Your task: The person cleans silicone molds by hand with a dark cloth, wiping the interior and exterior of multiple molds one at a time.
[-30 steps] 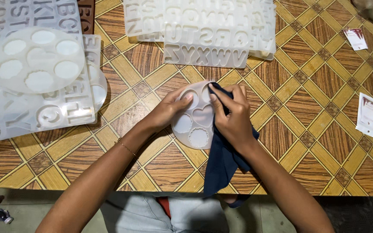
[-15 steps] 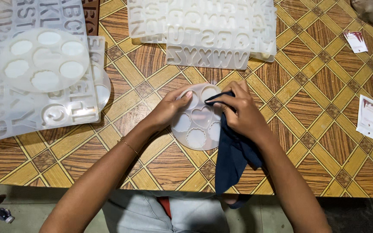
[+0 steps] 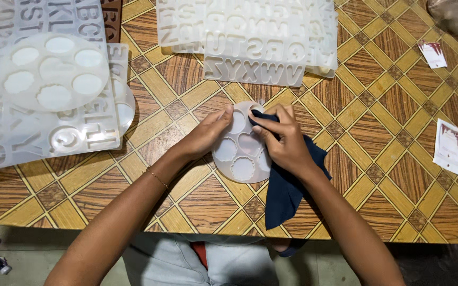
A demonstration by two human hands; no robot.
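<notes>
— How is the round mould likely to handle?

— It is judged to be light, soft and bendable, as silicone would be, and somewhat slippery on the wooden table. It is best taken by the rim, since the thin walls between the cavities would probably buckle if pinched.

— Where is it placed?

— It is laid flat near the table's front edge, between the two hands. It is steadied at its upper left edge by the left hand, whose fingers are spread and pressed flat upon it, not curled round anything.

— And the right hand?

— Its fingers are closed on a dark blue cloth, which is bunched at the fingertips and pressed into a cavity at the mould's top; the rest is trailed toward the table edge.

— How is the mould to be described?

— A translucent white disc is seen, sunk with round, scalloped-edged hollows. Larger letter moulds are lain well apart behind.
</notes>
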